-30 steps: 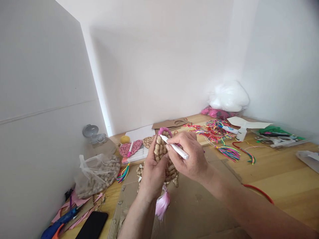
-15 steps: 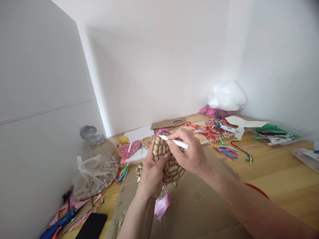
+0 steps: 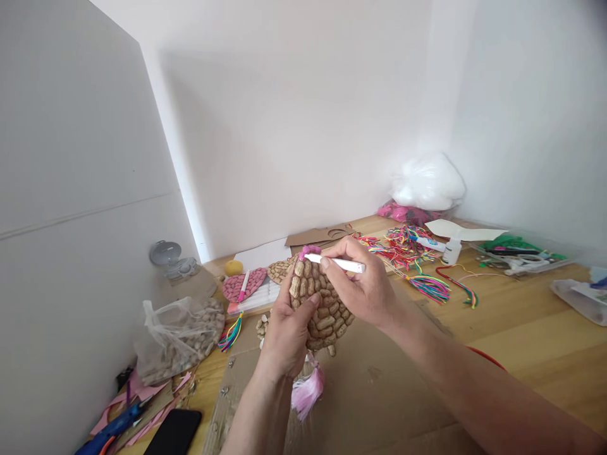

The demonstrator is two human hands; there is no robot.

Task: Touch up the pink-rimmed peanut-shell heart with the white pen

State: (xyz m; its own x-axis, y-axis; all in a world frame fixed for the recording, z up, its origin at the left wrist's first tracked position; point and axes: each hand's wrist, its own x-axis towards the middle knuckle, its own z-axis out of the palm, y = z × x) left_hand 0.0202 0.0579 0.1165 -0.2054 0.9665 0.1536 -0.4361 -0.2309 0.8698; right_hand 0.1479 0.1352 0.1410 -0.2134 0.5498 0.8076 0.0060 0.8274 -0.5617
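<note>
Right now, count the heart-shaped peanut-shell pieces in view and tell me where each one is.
3. The left hand holds one peanut heart upright; a pink-painted heart lies flat on the table behind it; a plain heart lies beside that, partly hidden. More may be covered.

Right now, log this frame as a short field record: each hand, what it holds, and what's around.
left hand: grips the peanut-shell piece from below, holding it up off the cardboard sheet
right hand: holds a white marker, tip at the piece's top edge
tassel: pink, hangs under the piece
left of hands: bag of peanuts, pink heart piece
near edge: black phone, blue glue gun
behind: coloured threads
</note>
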